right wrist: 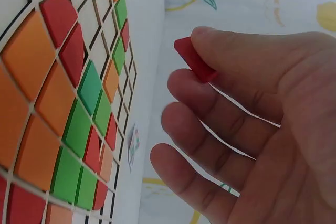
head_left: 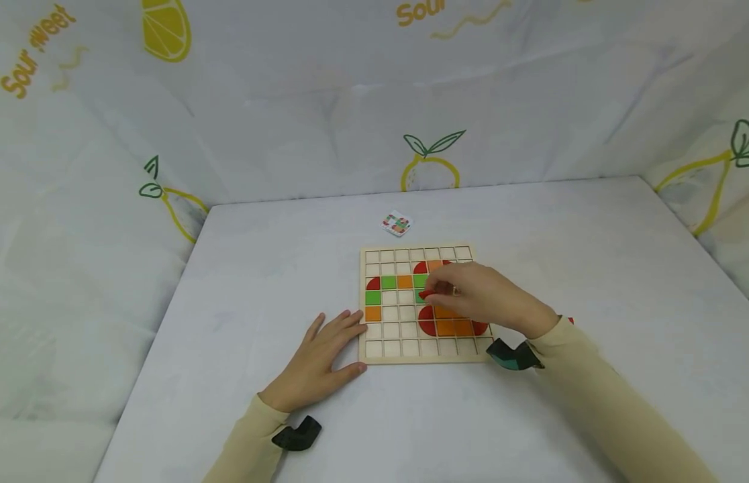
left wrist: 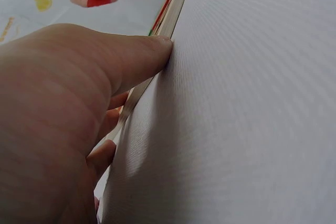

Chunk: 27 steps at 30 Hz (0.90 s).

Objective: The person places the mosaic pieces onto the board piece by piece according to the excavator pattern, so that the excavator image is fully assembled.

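A wooden grid board (head_left: 391, 348) lies flat on the table, partly filled with red, orange and green tiles. Over its right half, my right hand (head_left: 480, 295) pinches a red tile (right wrist: 193, 59) between thumb and index finger. The right wrist view shows that tile held off the board, the other fingers loosely bent below it. My left hand (head_left: 320, 362) rests at the board's left edge, fingers fairly straight, with fingertips and thumb touching the edge. Several tiles under the right hand are hidden in the head view.
A small pattern card (head_left: 396, 223) lies behind the board. A bit of red (head_left: 570, 320) shows beside the right sleeve, mostly hidden. White cloth (head_left: 290, 134) with lemon prints hangs behind the white table (head_left: 260, 268).
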Tool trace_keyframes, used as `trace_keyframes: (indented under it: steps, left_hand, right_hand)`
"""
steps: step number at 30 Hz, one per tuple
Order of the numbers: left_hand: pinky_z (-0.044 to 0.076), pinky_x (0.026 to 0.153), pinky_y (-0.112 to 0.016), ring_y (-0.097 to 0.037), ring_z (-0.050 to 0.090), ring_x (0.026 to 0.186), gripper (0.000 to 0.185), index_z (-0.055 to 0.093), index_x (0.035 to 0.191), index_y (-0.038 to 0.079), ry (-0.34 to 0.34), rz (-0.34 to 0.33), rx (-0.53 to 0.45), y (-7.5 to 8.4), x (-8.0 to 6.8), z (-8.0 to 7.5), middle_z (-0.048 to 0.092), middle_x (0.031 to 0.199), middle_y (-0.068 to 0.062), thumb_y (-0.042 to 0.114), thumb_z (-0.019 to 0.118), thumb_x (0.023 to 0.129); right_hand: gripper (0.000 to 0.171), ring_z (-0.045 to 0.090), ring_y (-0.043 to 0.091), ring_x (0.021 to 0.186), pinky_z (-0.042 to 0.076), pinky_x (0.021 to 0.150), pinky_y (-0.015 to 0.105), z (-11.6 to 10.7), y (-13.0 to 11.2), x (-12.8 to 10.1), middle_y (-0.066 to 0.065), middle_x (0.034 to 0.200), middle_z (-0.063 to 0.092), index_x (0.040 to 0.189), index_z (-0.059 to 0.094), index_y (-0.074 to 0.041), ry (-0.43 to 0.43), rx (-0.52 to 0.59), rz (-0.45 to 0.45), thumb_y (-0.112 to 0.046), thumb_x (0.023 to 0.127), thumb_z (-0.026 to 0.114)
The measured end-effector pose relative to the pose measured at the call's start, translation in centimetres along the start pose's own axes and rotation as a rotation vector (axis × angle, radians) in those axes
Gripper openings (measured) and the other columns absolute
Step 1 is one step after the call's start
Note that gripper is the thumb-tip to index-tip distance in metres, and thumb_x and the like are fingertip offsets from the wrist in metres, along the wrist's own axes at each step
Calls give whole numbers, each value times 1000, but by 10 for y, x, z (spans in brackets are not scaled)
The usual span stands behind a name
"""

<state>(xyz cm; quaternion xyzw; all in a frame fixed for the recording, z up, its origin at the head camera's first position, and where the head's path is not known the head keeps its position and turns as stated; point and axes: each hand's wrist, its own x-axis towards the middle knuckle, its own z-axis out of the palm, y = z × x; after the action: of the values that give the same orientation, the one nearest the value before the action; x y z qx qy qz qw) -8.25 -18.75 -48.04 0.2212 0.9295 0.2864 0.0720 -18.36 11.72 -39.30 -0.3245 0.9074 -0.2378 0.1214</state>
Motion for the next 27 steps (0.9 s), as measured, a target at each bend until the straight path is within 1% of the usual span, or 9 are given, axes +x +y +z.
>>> trace_keyframes:
  steps: [4,6,10,12,14,17,19,22,27]
  left_hand:
    - [2,130,-53,-20,24,158,65,47,152,18,-10,-3,3,0,0,-1,32,167,4,38,70,95]
    - [2,130,-53,-19,23,158,65,46,152,19,-13,-3,7,0,0,0,31,167,4,38,70,95]
    - [2,130,-54,-19,23,158,65,46,152,19,-17,-4,13,-1,1,0,31,167,4,39,69,95]
    - [3,130,-54,-20,23,158,64,47,152,18,-15,-2,11,-1,1,0,31,167,4,39,69,95]
    - [3,130,-54,-20,24,158,64,47,152,18,-13,1,12,-1,1,-1,31,167,4,39,70,95]
    - [3,130,-54,-20,24,158,64,47,151,18,-6,9,12,-2,1,-1,31,167,3,39,70,95]
    - [3,130,-54,-20,24,157,64,47,151,18,1,14,16,-2,1,0,31,167,4,39,70,95]
    - [3,129,-54,-20,25,157,64,47,151,18,7,21,20,-3,1,0,32,167,3,39,70,95]
    - [3,130,-53,-20,24,157,64,47,151,18,6,23,18,-4,1,1,31,167,4,40,69,95]
  right_hand:
    - [14,61,14,94,56,83,33,7,-10,10,-9,99,70,109,76,-19,-6,-17,-49,-21,96,71]
    - [14,61,15,96,55,84,33,11,-16,16,-9,100,71,109,76,-20,-9,-18,-65,-21,95,71]
    - [11,60,12,87,54,78,27,18,-26,25,-8,96,73,104,76,-17,-18,4,-80,-21,94,74]
    - [12,60,10,86,54,77,26,22,-30,29,-7,96,72,105,76,-16,-25,5,-85,-22,95,73]
    - [14,61,10,88,56,80,26,28,-32,32,-6,99,72,107,76,-16,-31,4,-96,-21,96,71]
    - [12,61,10,90,56,80,26,37,-35,35,-7,100,72,106,76,-17,-51,-5,-84,-22,96,71]
    - [9,60,9,87,55,76,24,43,-36,37,-7,97,71,101,75,-18,-63,-12,-71,-23,95,72]
    - [7,57,9,82,51,70,22,52,-39,38,-8,92,68,98,73,-18,-58,-23,-67,-24,94,73]
    - [8,53,10,82,49,69,22,65,-41,39,-10,87,62,97,69,-21,-51,-40,-43,-26,94,73]
